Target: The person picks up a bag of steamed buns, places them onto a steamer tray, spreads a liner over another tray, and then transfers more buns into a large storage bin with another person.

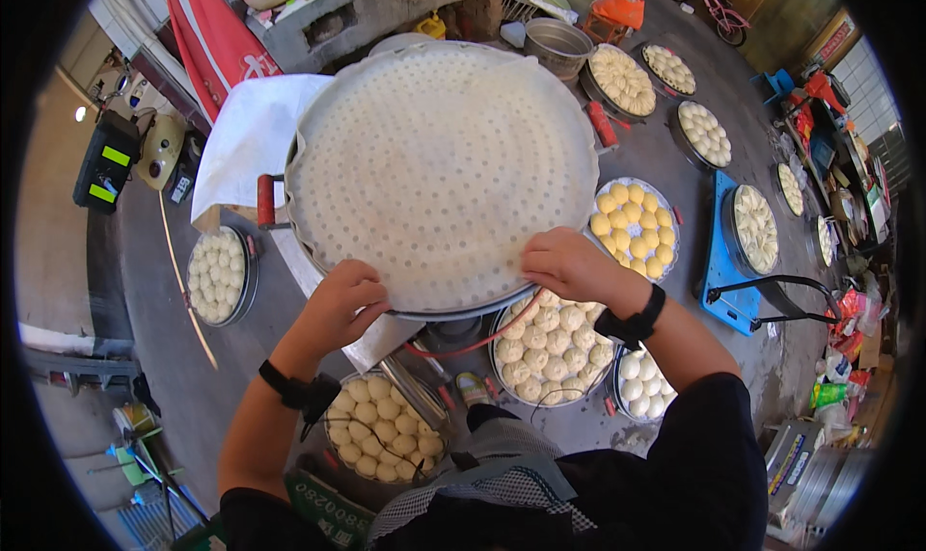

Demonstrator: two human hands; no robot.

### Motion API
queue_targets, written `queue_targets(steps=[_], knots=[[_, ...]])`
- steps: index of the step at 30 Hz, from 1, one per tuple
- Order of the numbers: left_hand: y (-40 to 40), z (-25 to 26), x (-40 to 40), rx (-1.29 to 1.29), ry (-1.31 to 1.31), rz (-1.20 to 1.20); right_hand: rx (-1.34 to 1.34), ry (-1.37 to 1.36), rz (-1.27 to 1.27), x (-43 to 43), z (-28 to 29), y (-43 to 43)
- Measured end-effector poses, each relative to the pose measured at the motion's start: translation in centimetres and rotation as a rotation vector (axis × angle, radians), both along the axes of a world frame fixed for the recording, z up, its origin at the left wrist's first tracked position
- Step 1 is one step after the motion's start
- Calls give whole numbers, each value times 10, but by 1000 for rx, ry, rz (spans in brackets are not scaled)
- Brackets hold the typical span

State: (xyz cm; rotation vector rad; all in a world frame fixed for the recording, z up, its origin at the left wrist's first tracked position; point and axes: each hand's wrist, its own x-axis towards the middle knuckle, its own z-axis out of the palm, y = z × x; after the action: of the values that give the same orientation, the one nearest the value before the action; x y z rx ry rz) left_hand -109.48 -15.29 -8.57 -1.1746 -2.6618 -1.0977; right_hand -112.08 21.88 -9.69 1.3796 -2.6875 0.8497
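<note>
A large round steamer tray lies before me, covered by a pale perforated steamer liner whose wavy edge reaches the tray's rim. My left hand has its fingers curled at the near left edge of the liner. At the near right edge, my right hand pinches the liner between thumb and fingers. Red handles stick out from the tray's left and upper right sides. A white cloth lies beyond the tray on the left.
Round trays of filled buns, yellow dough balls and plain buns stand low around me. A blue platform cart is at the right, a metal pot behind. A red hose runs under the tray; a thin stick is at the left.
</note>
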Motion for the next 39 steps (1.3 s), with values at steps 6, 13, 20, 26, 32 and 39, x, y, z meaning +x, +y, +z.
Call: queue_targets(steps=[6,13,20,26,32,39], knots=[[24,-14,-15,-124,-182,-66,231,-192,32,-16,-8,-51],[30,-8,-24,-268,-321,-35,321,10,98,-20,-23,-59],[29,-10,-26,-281,-337,-3,99,-341,2,-39,-19,-47],[35,-4,-21,-317,-305,64,41,-623,-76,-50,-26,-41],[26,-20,-23,-197,-154,-94,-21,-691,1,-43,-22,-37],[28,4,-11,-275,-413,-22,63,-349,57,-3,3,-46]])
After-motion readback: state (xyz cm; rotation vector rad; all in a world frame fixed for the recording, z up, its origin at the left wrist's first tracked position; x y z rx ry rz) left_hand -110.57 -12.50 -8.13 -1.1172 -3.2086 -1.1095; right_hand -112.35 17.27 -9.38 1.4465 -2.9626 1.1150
